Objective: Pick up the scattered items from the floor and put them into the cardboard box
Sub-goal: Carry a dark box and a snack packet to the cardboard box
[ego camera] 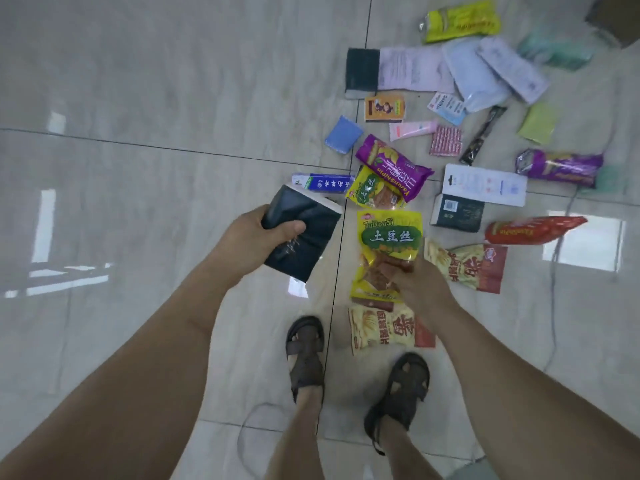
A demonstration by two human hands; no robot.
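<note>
My left hand [256, 237] grips a dark book [304, 233] held above the floor. My right hand [420, 282] is closed on the lower part of a yellow snack packet [388, 237] with a green label. Just below it lies a yellow-and-red snack bag [381, 332], and to the right another one [467, 266]. Several more items are scattered on the tiled floor ahead: a purple packet [394, 166], a blue-and-white box [322, 182], a white-and-dark box [481, 192]. A brown corner at the top right edge may be the cardboard box [616, 19].
My two sandalled feet [306, 355] [401, 382] stand close to the nearest bags. A thin cable [554, 258] runs across the floor on the right. Further items, a red packet [533, 230], a second dark book [362, 72] and papers [415, 69], lie farther off.
</note>
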